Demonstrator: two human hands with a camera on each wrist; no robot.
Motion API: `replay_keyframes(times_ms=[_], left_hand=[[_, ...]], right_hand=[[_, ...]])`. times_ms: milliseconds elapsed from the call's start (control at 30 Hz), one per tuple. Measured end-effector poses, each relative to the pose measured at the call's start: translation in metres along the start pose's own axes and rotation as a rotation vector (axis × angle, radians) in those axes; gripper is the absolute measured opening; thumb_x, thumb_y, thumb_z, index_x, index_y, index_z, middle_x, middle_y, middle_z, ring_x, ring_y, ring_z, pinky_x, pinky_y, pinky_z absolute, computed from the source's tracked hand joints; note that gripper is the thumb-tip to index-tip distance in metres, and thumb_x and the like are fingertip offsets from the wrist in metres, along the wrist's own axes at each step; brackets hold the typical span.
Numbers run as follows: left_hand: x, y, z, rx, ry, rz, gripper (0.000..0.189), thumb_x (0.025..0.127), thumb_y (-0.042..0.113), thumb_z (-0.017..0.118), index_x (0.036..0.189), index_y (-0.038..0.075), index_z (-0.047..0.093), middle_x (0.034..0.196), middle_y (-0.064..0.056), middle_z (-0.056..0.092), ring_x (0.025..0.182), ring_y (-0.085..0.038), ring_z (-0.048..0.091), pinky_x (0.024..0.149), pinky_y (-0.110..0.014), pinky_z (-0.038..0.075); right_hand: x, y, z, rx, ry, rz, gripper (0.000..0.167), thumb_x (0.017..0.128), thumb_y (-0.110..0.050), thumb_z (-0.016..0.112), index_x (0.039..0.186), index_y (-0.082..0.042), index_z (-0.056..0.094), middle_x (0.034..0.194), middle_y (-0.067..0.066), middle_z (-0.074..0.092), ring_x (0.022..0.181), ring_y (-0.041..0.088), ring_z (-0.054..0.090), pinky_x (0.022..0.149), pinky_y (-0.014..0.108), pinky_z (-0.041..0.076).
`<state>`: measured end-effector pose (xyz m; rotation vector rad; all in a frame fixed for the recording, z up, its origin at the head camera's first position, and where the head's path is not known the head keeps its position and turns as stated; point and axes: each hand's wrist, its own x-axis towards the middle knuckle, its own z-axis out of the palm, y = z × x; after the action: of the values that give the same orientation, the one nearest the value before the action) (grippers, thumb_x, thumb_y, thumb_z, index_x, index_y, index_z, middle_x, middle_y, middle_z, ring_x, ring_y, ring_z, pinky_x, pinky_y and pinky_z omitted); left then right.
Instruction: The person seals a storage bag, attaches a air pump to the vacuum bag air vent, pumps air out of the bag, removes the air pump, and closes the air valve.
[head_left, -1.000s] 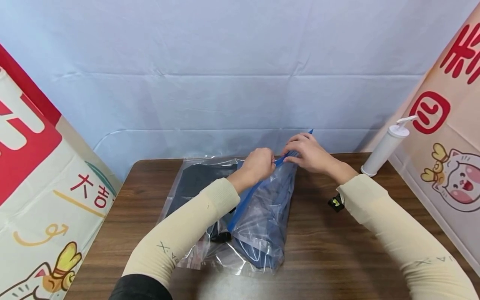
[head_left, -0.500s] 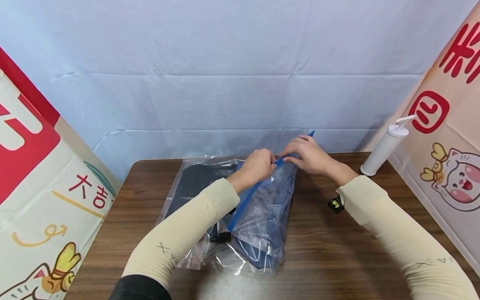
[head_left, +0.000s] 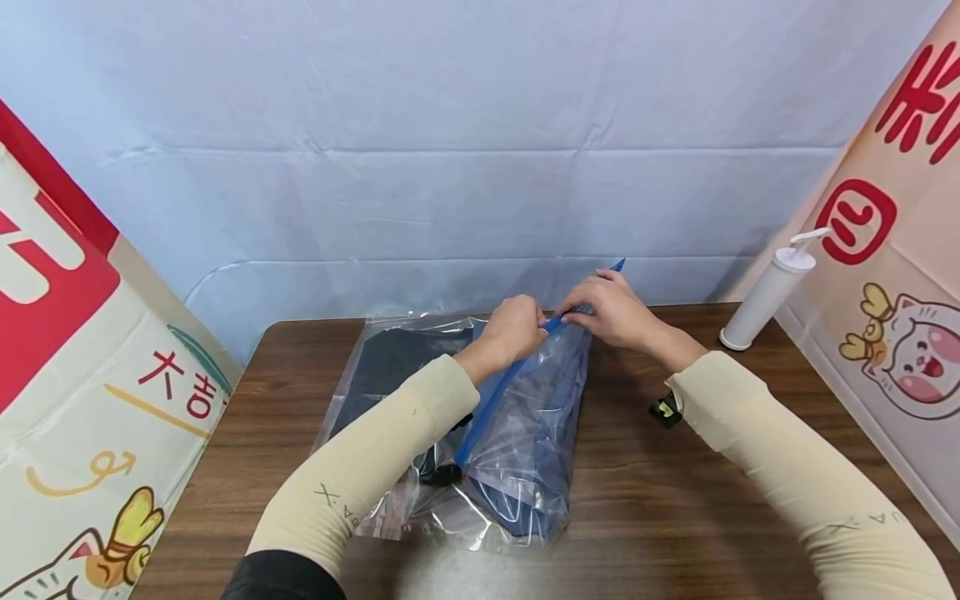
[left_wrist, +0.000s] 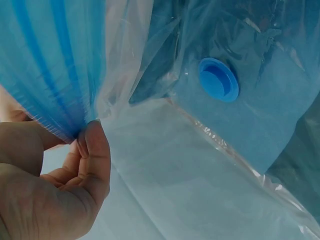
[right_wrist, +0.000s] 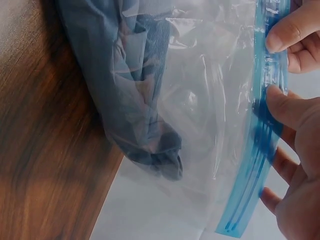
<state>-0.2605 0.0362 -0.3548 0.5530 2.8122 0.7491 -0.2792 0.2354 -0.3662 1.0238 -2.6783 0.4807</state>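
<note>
A brown wood-grain table point(head_left: 637, 508) carries a white cylinder point(head_left: 768, 298) and clear plastic bagging point(head_left: 525, 417) with cloth point(head_left: 401, 358) inside.

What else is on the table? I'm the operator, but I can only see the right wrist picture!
Observer: In the head view, a white cylinder with a handle on top stands on the table, near the far right corner.
Operator: Cool! Does the bag have anything round on it?
Observer: Yes, the left wrist view shows a round blue cap on its clear plastic.
Operator: Is there only blue cloth under the plastic?
Observer: No, the head view shows something dark there too, left of the blue.
</note>
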Motion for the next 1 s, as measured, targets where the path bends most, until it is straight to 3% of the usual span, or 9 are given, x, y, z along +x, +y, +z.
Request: replay_keyframes(times_ms=[200,667,1000], left_hand=[[0.003,0.002,0.001,-0.018,-0.013,0.009,0.046,0.103,0.018,0.062,0.062,0.016,0.040,0.055,0.004,0.034,0.047,-0.010,0.035,0.051,-0.024,0.032],[0.007,0.004,0.001,0.050,0.024,0.031,0.044,0.104,0.017,0.060,0.063,0.017,0.045,0.058,0.004,0.043,0.054,-0.010,0.045,0.055,-0.025,0.038],[0.006,0.004,0.006,0.056,0.055,0.059,0.045,0.103,0.009,0.056,0.062,0.017,0.042,0.054,0.004,0.037,0.047,-0.010,0.039,0.048,-0.023,0.032]], right_hand=[[0.000,-0.001,0.002,-0.023,0.014,0.017,0.014,0.088,-0.003,0.079,0.099,-0.010,0.081,0.098,0.006,0.077,0.100,0.030,0.067,0.114,0.067,0.023],[0.001,-0.008,0.005,-0.080,0.004,0.028,0.012,0.089,-0.005,0.078,0.101,-0.007,0.079,0.100,0.007,0.076,0.101,0.030,0.068,0.112,0.066,0.027],[0.001,-0.011,0.007,-0.137,0.039,0.042,0.011,0.088,-0.005,0.079,0.098,-0.008,0.080,0.097,0.006,0.076,0.099,0.030,0.067,0.113,0.064,0.026]])
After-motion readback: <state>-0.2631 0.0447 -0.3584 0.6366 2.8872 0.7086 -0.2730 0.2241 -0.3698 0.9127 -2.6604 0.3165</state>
